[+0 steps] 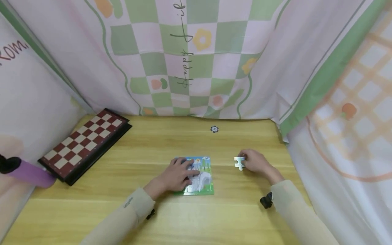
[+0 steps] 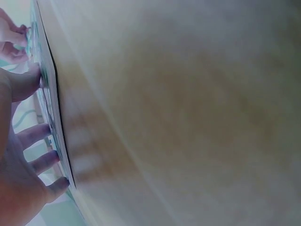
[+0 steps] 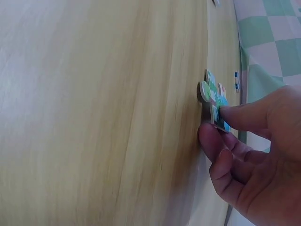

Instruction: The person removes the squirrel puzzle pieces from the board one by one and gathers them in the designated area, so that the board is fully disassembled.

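Note:
A square jigsaw puzzle (image 1: 205,185) with a grey animal and green ground lies on the table near the middle. My left hand (image 1: 177,175) rests on its left part with fingers spread, covering that side. In the left wrist view, the fingertips (image 2: 44,161) touch the puzzle along its thin edge. To the right of the puzzle, my right hand (image 1: 256,162) pinches a puzzle piece (image 1: 238,164) between thumb and fingers. In the right wrist view, that puzzle piece (image 3: 214,96) is blue and green, tilted close to the table surface.
A folded red and white chessboard (image 1: 84,143) lies at the left, with a purple bottle (image 1: 32,174) beside it. Toward the back of the wooden table (image 1: 153,136) sits a small round poker chip (image 1: 214,129). Patterned curtains (image 1: 202,68) hang behind and at both sides.

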Action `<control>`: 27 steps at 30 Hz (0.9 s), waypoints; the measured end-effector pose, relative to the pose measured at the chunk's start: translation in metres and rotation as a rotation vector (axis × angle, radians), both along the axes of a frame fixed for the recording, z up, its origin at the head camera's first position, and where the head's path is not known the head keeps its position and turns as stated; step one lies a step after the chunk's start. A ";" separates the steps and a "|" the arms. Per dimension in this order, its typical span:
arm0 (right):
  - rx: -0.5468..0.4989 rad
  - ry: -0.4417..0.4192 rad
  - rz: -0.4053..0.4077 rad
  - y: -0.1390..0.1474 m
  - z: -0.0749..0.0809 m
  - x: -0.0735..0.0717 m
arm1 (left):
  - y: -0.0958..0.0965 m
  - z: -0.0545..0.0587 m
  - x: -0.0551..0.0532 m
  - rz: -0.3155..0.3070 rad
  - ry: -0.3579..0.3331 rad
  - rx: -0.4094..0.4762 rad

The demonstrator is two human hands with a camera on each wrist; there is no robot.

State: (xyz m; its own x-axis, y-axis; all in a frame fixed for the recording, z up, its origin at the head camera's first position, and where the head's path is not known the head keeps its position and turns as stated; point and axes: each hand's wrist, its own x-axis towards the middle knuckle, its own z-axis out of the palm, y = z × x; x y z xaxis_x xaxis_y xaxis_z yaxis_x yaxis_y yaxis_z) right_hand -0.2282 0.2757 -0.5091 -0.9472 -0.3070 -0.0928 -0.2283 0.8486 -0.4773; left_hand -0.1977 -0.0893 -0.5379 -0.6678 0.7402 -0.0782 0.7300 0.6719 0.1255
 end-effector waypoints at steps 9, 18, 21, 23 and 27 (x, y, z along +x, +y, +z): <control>0.052 -0.012 -0.024 0.004 0.001 -0.002 | 0.001 0.004 0.000 -0.006 0.005 -0.017; 0.137 0.021 -0.023 0.000 0.006 -0.001 | 0.002 0.006 0.001 -0.008 0.014 -0.031; 0.162 0.028 -0.034 -0.002 0.006 0.000 | 0.001 0.005 0.001 -0.009 0.018 -0.034; 0.169 0.025 -0.045 -0.002 0.006 0.000 | 0.001 0.005 0.001 -0.007 0.014 -0.034; 0.194 0.014 -0.064 -0.002 0.006 0.003 | 0.001 0.005 0.001 -0.007 0.006 -0.029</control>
State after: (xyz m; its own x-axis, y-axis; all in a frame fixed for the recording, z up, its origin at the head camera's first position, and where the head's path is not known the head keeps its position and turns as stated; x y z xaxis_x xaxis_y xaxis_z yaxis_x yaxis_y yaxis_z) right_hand -0.2256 0.2733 -0.5034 -0.9659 -0.2233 -0.1312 -0.1759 0.9374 -0.3004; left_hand -0.1970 -0.0879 -0.5328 -0.6633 0.7422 -0.0959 0.7351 0.6702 0.1019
